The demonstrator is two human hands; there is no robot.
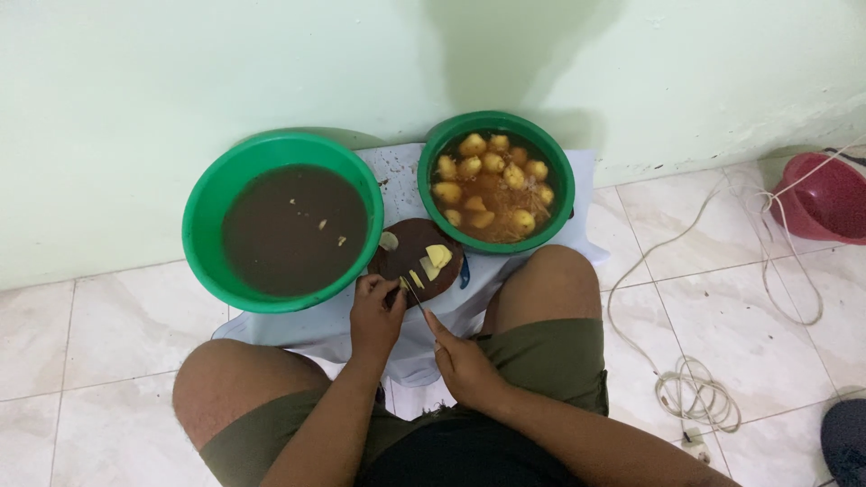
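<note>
My left hand (374,311) pins a potato piece (405,281) on the round brown board (406,242). Right hand (460,356) is closed around a knife (414,295), blade at that piece.

Round cutting board (408,242) as landmark: cut pieces (435,260) lie on it, with a basin of dark liquid (207,203) to its left and a basin of peeled potatoes (559,171) behind and to its right. Left hand (375,311) and right hand (462,361), holding a knife (413,294), sit at the board's near edge. A coiled cord (695,397) lies on the floor well to the right.
</note>
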